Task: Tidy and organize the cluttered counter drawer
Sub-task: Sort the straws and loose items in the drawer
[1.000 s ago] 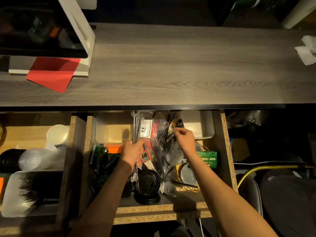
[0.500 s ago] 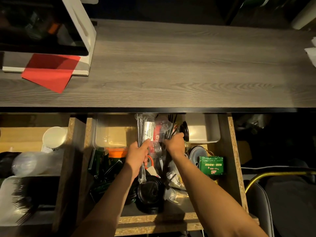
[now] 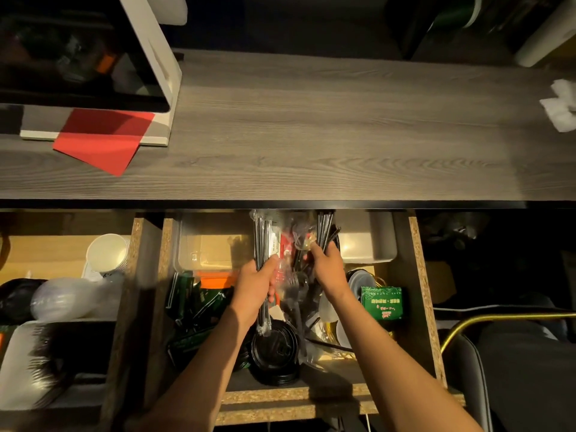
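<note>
Both forearms reaching down into the open drawer point(image 3: 414, 275) under the front edge of the grey wood-grain worktop point(image 3: 311, 135).

Left hand point(image 3: 255, 288) curled round a bundle of wrapped straws point(image 3: 261, 241), long and dark in clear plastic, thumb over the front; bundle running up past the knuckles to the worktop's edge and down past the wrist, lower end lying over a stack of black cup lids point(image 3: 276, 353) just below that hand.

Right hand point(image 3: 328, 269) closed round a sheaf of black straws point(image 3: 325, 227) together with some crinkled clear wrapping, tips fanning out above the fingers. Between the two hands: loose clear plastic, a red packet point(image 3: 286, 244) and black plastic forks point(image 3: 296, 282), tangled, exact count impossible to tell.

Above and left of the left hand, a clear plastic box point(image 3: 205, 244) at the drawer's back; under it an orange strip; further down, left of the left forearm, dark green packets point(image 3: 199, 307). Above and right of the right hand, a white tray point(image 3: 367, 241). Right of the right wrist, a green printed box point(image 3: 381, 302), close to the drawer's side wall.

Well left of both hands, in the neighbouring compartment: white paper cups point(image 3: 107, 252), clear domed lids point(image 3: 62, 297), a white tray of black cutlery point(image 3: 34, 363).

On the worktop, far above the left hand, a red sheet point(image 3: 99, 141) under a white stand point(image 3: 156, 57); far right, crumpled white tissue point(image 3: 561, 104).
</note>
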The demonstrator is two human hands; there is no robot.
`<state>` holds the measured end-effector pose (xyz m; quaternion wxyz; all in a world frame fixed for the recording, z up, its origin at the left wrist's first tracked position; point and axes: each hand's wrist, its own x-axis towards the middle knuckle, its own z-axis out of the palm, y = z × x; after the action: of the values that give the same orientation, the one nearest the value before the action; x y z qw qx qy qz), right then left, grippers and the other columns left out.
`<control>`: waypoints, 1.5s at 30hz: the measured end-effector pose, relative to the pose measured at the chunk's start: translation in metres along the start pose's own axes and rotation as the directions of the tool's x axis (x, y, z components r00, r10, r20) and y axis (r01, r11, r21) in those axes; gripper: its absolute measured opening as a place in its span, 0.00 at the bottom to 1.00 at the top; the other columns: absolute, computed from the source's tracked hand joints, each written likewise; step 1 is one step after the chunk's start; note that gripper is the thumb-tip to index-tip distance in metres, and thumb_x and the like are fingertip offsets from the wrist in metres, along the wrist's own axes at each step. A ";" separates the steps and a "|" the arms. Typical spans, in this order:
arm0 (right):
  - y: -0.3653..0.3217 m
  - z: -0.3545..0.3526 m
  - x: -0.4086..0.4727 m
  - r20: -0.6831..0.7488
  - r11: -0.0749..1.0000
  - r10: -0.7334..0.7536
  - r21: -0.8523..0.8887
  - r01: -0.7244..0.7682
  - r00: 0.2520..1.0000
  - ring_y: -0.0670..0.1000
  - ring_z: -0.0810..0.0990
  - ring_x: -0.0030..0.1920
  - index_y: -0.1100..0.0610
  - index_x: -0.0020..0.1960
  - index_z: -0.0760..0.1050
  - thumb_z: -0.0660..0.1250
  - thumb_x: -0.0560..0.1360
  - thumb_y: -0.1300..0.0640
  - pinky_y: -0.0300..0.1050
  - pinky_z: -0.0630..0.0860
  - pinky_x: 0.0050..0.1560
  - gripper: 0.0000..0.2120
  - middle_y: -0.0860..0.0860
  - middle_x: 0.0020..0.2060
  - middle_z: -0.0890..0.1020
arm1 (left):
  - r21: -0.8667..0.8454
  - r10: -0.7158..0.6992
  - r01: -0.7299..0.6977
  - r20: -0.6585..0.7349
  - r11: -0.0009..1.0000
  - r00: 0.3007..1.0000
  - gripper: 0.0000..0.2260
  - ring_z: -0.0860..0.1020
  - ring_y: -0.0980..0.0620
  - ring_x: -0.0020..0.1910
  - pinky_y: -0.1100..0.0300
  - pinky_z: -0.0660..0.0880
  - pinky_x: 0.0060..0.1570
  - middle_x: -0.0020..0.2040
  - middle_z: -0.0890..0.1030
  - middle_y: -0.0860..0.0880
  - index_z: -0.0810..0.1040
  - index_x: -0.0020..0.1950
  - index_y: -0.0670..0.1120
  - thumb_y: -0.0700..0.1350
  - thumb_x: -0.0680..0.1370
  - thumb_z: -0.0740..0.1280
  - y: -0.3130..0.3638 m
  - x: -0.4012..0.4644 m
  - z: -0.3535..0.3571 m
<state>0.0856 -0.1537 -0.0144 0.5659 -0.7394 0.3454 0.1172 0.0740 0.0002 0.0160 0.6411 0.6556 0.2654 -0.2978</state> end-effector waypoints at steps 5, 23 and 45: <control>0.005 -0.016 -0.017 -0.068 0.999 -0.032 -0.022 0.031 0.997 0.50 0.72 0.35 0.59 0.42 0.72 0.62 0.81 0.48 0.44 0.70 0.37 0.16 0.54 0.34 0.75 | 0.039 0.021 -0.021 0.010 0.999 1.000 0.27 0.70 0.58 0.25 0.63 0.72 0.27 0.31 0.71 0.51 0.67 0.70 0.34 0.54 0.80 0.65 -0.001 -0.011 0.009; 0.003 -0.051 -0.066 0.090 0.729 0.173 0.657 -0.189 0.981 0.48 0.68 0.26 0.58 0.43 0.70 0.63 0.81 0.55 0.43 0.69 0.29 0.10 0.51 0.26 0.70 | -0.032 -0.002 0.004 0.059 0.999 0.998 0.17 0.83 0.51 0.37 0.62 0.79 0.34 0.46 0.83 0.41 0.72 0.67 0.37 0.44 0.82 0.65 0.007 -0.038 0.045; -0.044 -0.031 -0.111 0.299 0.944 -0.227 -0.165 0.285 0.927 0.59 0.78 0.58 0.66 0.62 0.76 0.56 0.83 0.57 0.45 0.71 0.56 0.16 0.62 0.58 0.80 | -0.441 -0.039 -0.007 -0.096 0.897 0.995 0.07 0.81 0.46 0.52 0.50 0.79 0.56 0.51 0.83 0.44 0.76 0.51 0.46 0.45 0.77 0.71 0.038 -0.061 0.051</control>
<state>0.0261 -0.1352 0.0920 0.5394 -0.8091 0.1492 0.1790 0.0576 -0.0502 0.0869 0.7560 0.5055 0.3639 -0.2013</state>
